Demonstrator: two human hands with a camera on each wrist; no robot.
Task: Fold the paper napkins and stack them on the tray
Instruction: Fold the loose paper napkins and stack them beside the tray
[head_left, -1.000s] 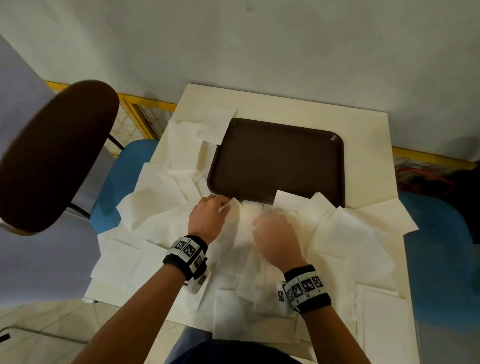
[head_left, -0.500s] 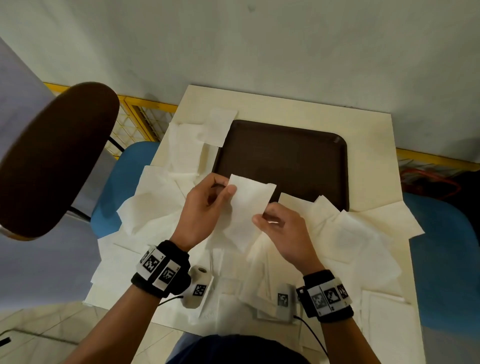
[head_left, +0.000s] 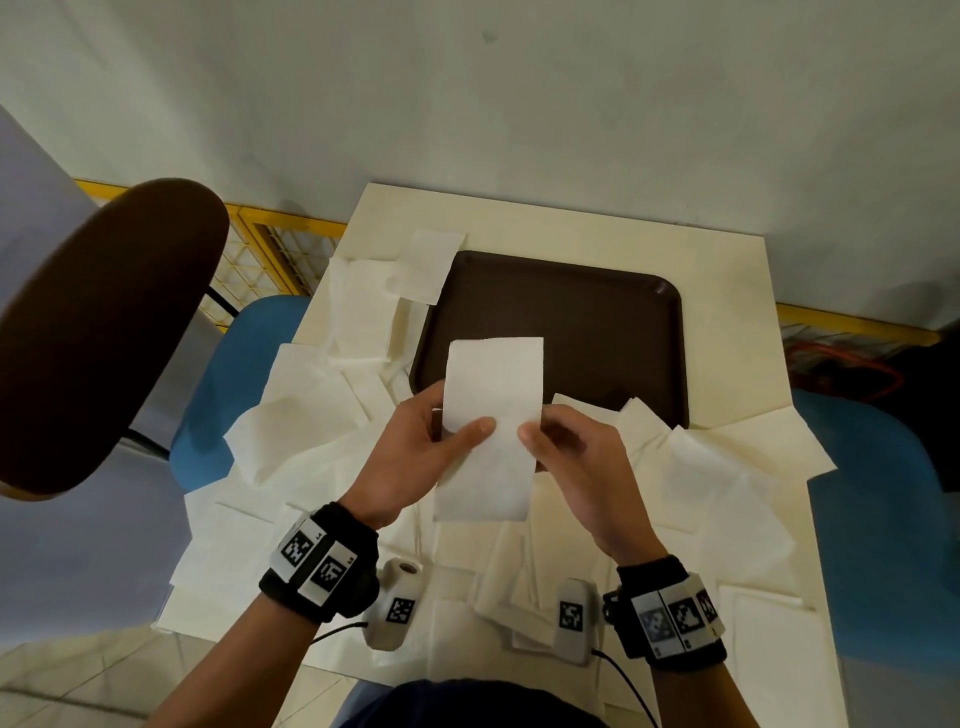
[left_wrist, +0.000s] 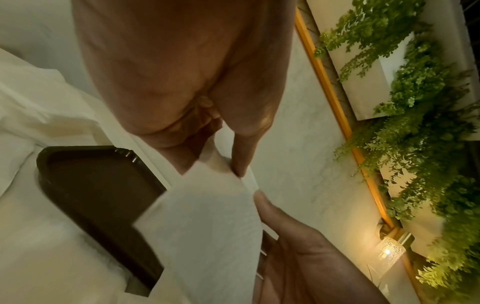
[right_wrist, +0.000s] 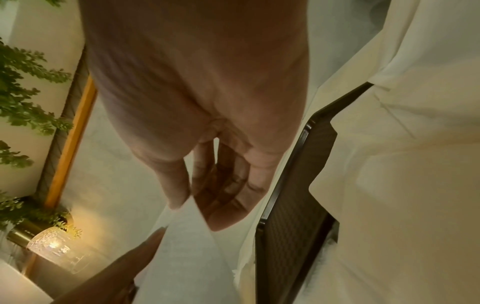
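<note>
White napkin now upright, higher than before, pinched between left hand and right hand above tray.

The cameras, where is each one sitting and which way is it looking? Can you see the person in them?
Head: worn on the head, looking forward and down at the table; shows both forearms, the left hand and the right hand pinching a napkin.
Left wrist: on the left wrist, looking along the hand at its fingers; the other hand shows too.
Right wrist: on the right wrist, looking along the hand at its fingers.
Shared: all three show the held napkin and the brown tray.
</note>
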